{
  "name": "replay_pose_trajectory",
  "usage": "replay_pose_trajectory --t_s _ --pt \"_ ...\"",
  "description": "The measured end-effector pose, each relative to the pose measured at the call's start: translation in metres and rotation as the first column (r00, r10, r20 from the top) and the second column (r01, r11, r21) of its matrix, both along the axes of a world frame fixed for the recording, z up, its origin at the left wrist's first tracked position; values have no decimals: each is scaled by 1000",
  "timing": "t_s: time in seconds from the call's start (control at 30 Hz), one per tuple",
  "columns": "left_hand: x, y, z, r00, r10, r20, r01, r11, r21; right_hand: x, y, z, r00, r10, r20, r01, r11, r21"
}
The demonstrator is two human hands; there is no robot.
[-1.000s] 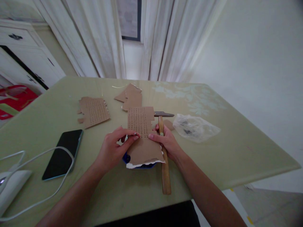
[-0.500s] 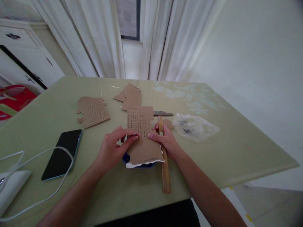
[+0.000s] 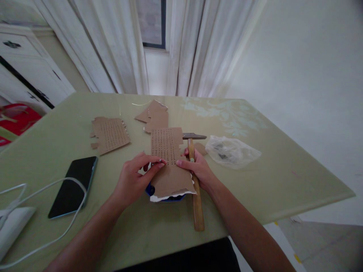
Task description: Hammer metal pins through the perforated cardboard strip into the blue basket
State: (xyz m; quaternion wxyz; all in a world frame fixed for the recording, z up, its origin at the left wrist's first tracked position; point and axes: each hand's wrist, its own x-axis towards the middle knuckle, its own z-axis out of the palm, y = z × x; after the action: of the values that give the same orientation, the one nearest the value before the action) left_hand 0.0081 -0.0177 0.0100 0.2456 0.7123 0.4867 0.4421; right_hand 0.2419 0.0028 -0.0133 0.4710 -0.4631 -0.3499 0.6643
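Observation:
A brown cardboard sheet [image 3: 166,179] with rows of small holes lies before me over a blue object [image 3: 148,189], mostly hidden. My left hand [image 3: 137,173] is closed in a pinch at its left side, thumb and forefinger meeting just below the lowest hole row. What they pinch is too small to make out. My right hand [image 3: 198,168] is wrapped round the wooden handle of a hammer [image 3: 198,211], with the thumb across it and its tip against the cardboard's right side. The hammer's dark metal head [image 3: 195,136] points right at the far end.
Another punched cardboard piece [image 3: 112,136] lies at the left, torn cardboard scraps [image 3: 157,117] behind. Right of the hammer is a clear plastic bag [image 3: 231,151] with dark bits inside. A phone [image 3: 73,187] and a white cable [image 3: 56,241] occupy the table's [image 3: 283,181] left front.
The view has shifted very slightly. Both hands, the cardboard and the hammer keep their places relative to each other.

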Motion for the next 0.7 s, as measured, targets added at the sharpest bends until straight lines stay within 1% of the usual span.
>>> replay_pose_trajectory --t_s 0.13,0.33,0.53,0.7 --pt "-1 0 -2 1000 1 -3 -1 1000 -1 0 0 -1 1000 9 -10 -9 1000 -1" --pt "0 0 1 1000 2 -1 -2 1000 -5 0 -2 2 1000 1 -2 -1 1000 -1" --pt "-1 1 2 999 -23 -23 24 999 36 -2 -4 9 1000 3 -7 -3 1000 -9" --pt "-1 1 1 998 -43 -46 47 995 83 -1 -4 8 1000 19 -4 -19 1000 3"
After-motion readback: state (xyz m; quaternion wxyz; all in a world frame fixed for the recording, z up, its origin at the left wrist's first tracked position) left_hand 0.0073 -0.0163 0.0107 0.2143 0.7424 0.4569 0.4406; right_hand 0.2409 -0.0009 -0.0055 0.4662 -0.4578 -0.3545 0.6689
